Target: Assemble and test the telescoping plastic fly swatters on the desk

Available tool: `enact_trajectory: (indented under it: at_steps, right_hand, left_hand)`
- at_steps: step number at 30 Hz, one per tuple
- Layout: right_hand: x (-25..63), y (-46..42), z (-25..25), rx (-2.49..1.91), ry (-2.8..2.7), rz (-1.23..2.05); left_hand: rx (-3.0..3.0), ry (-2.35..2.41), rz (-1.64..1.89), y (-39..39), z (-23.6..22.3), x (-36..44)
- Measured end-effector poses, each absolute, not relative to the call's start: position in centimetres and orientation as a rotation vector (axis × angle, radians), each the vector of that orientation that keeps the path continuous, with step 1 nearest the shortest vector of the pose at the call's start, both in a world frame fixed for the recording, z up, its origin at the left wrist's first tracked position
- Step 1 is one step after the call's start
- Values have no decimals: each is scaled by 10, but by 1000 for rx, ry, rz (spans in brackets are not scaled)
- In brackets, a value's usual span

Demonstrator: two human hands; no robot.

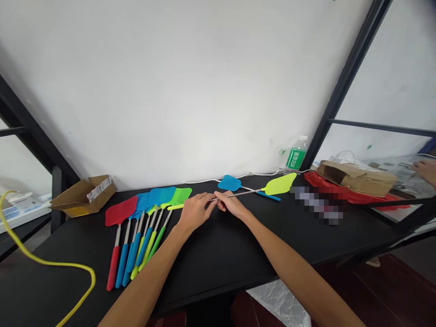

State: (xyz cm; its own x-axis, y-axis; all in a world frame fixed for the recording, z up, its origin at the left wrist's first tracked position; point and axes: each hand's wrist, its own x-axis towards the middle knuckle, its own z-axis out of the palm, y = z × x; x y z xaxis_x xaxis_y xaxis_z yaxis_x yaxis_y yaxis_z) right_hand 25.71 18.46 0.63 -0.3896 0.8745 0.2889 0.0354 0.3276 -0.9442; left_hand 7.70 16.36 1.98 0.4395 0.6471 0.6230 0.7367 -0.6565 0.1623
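Observation:
My left hand (195,210) and my right hand (231,204) meet over the black table (218,254), both closed on a yellow-green fly swatter (279,184). Its thin metal rod runs from my fingers up to the right, and its yellow-green grip end pokes out left of my left hand. A blue fly swatter (230,183) lies just behind, crossing under the rod. To the left lies a row of several fly swatters (146,213) in red, blue and green, heads toward the wall.
An open cardboard box (83,195) sits at the back left. A yellow cable (44,262) loops over the table's left end. A green-labelled water bottle (295,156) stands by the wall. A brown paper package (356,177) lies on red cloth at right, beyond it another person's hand (425,170).

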Motion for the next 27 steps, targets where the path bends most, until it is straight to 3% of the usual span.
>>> enact_trajectory:
  at_steps: [27]
  right_hand:
    - [254,193,0,-855,-1496,1319]
  left_hand:
    - [-2521,-1247,-1016,166,20,77]
